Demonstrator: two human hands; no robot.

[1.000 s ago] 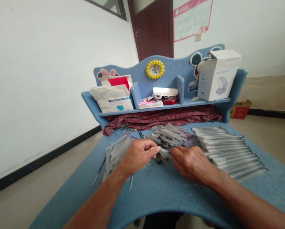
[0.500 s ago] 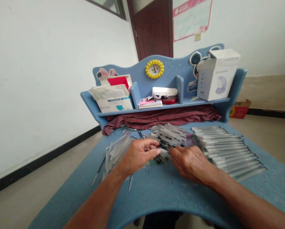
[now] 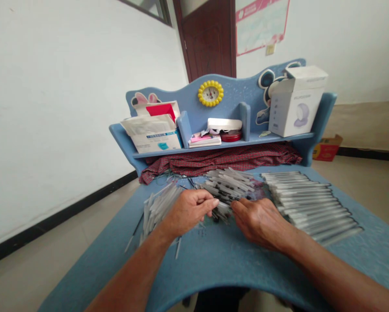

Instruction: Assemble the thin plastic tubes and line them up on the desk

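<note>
Plastic pen barrels [image 3: 230, 184] could scatter across the tabletop [image 3: 220, 260] if your left hand [image 3: 189, 210], pinching one, and half-curled right hand [image 3: 261, 221], its hold hidden, jostle the rest.

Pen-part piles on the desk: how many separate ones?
3: a loose heap left of the left hand, a neat row right of the right hand, a jumbled heap reached by both. Hands may hide more.

Counter [image 3: 214, 260]: blue painted surface, matt, faintly speckled. Loose pen parts [image 3: 228, 186]: clear and black plastic, glossy. Laid-out barrels [image 3: 308, 203]: pale grey plastic, smooth, soft sheen. Tubes [image 3: 158, 206] at left: translucent plastic. Checked cloth [image 3: 220, 160]: woven fabric, matt, creased. Box [image 3: 295, 108]: white card, smooth. Door [image 3: 210, 39]: dark wood, low gloss.
</note>
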